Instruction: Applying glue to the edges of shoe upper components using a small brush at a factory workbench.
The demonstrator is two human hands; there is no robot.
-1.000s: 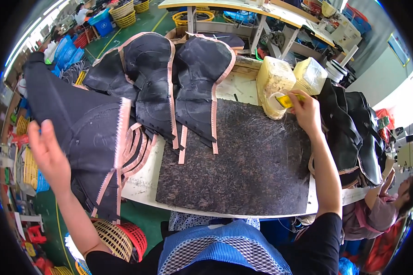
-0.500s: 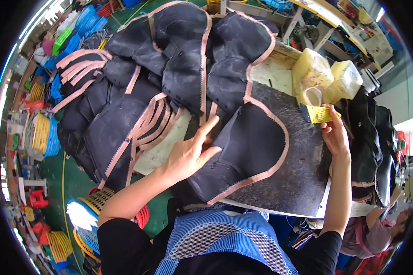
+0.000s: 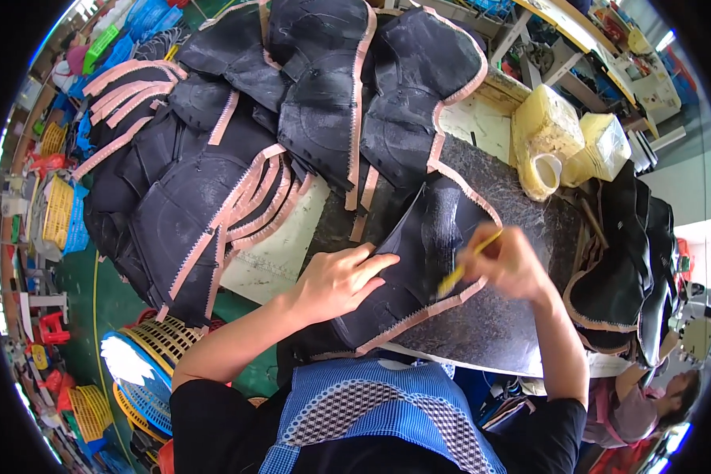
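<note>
The right hand [image 3: 502, 261] is pinching a slim yellow tool [image 3: 454, 278] between thumb and fingers, its lower end blurring just over the black panel [image 3: 415, 261]. The left hand [image 3: 332, 280] is resting on the same panel with fingers parted; whether they are also nipping its fold, I cannot tell.

The panel is lying beneath both hands, partly over the dark mottled board [image 3: 494, 332]. Its surface is looking matt and smooth, with a curved seam near the left fingertips and a shiny, whitish streaked band just left of the right hand. Pale pink zigzag-edged trim [image 3: 419, 318] is following its rounded outline.

Beyond the right hand, a yellowed tub [image 3: 551, 118] is standing with a round, pale-rimmed opening facing the hands. More trimmed black pieces [image 3: 189, 189] are lying beyond the left hand. Just left of it, faint ruler-like markings are running along the white tabletop [image 3: 292, 229], too small for reading.
</note>
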